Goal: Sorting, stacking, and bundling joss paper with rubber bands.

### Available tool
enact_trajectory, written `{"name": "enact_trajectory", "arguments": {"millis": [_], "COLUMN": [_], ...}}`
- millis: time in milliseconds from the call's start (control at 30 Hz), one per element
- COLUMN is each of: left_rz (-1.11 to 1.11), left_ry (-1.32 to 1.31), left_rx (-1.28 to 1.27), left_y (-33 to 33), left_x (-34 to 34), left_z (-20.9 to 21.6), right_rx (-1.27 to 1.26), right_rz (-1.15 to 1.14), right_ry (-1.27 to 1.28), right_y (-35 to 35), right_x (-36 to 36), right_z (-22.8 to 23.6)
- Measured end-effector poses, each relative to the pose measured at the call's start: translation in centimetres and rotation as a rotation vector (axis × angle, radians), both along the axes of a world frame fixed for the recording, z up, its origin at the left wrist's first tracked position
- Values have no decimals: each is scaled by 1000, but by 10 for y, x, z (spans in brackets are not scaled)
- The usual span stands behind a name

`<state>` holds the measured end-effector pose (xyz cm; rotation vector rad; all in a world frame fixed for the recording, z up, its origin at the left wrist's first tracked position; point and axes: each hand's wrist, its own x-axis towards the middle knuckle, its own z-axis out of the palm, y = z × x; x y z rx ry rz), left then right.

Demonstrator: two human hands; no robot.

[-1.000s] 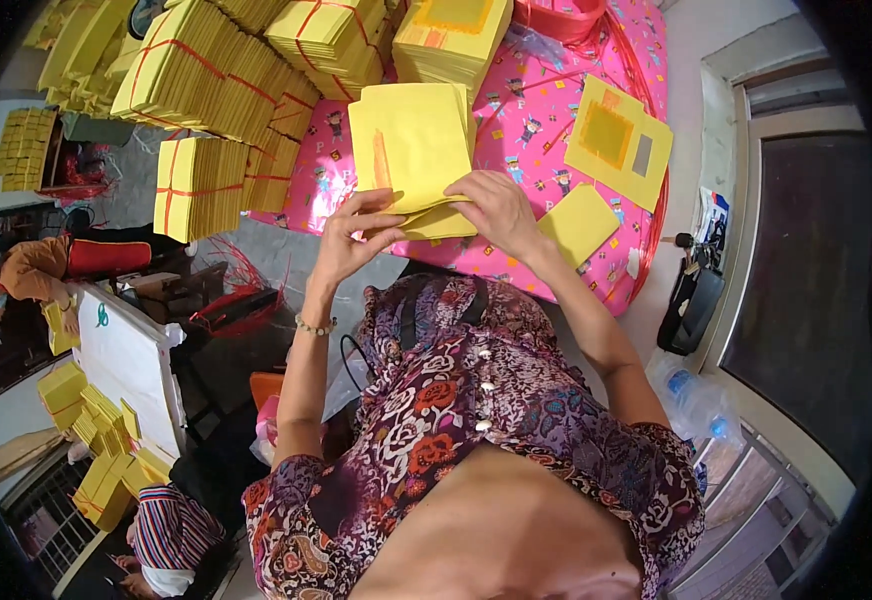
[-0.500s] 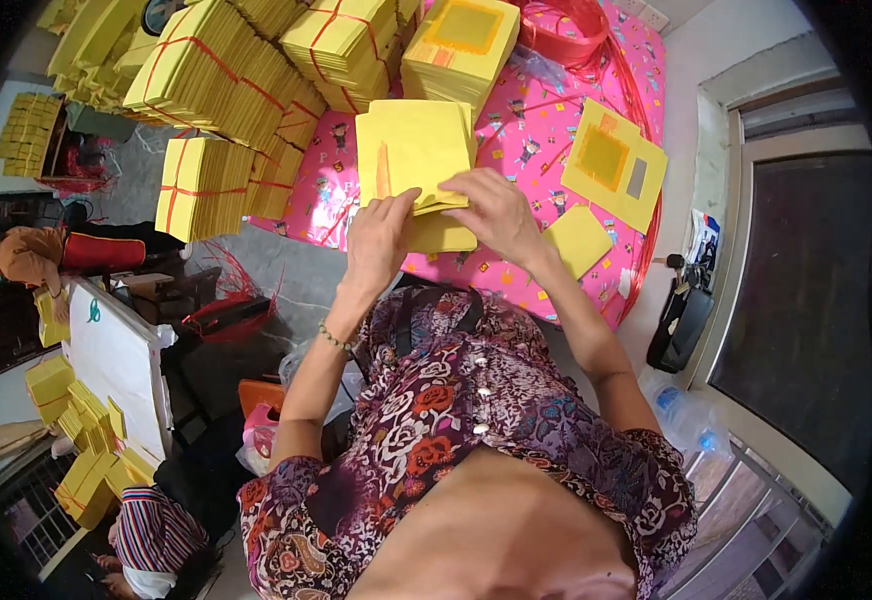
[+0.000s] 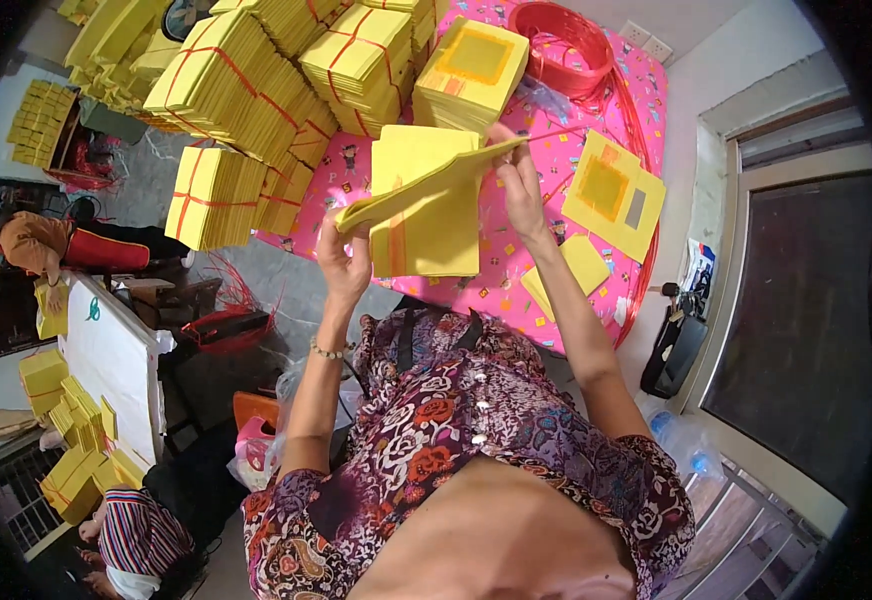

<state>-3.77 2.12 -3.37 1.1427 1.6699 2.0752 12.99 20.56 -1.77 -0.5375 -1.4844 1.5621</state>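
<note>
Both my hands hold a thin sheaf of yellow paper [image 3: 431,186], lifted and tilted above a pile of the same yellow paper [image 3: 434,245] at the table's near edge. My left hand [image 3: 343,258] grips its lower left end, which looks folded or curled. At the upper right end, my right hand [image 3: 522,190] is closed on it, the fingertips partly blurred. The sheaf hides the middle of the pile below. An orange mark shows on the pile's top piece.
Red-tied bundles of yellow paper [image 3: 218,95] crowd the table's left and back. Beside them stands a taller stack [image 3: 469,75]. Red strapping [image 3: 561,85] lies coiled at the back right. Loose yellow pieces [image 3: 611,195] lie right. Two people work at the left near a white table [image 3: 116,350].
My hands have moved apart and raised a sheaf off the pile. My right hand went up and right, my left slightly down and left. The view has shifted slightly.
</note>
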Motion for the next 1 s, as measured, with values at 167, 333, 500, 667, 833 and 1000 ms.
{"name": "enact_trajectory", "arguments": {"millis": [167,333,500,667,833,1000], "left_rz": [-33,57,40,39,57,60], "left_ry": [-42,9,50,3,24,-32], "left_rx": [-38,-2,-37,10,-26,-14], "left_y": [0,2,2,3,2,3], "left_x": [-7,-3,-6,2,-3,-5], "left_z": [-27,-25,-33,-22,-36,-38], "right_rx": [-98,-25,51,99,82,74], "right_rz": [-15,26,32,-4,17,23], "right_ry": [-77,-122,-120,-141,-136,-156], "right_y": [-1,-8,-5,-8,-8,-5], "right_x": [5,7,7,3,3,4], "right_z": [-10,-2,-17,-10,-14,-19]}}
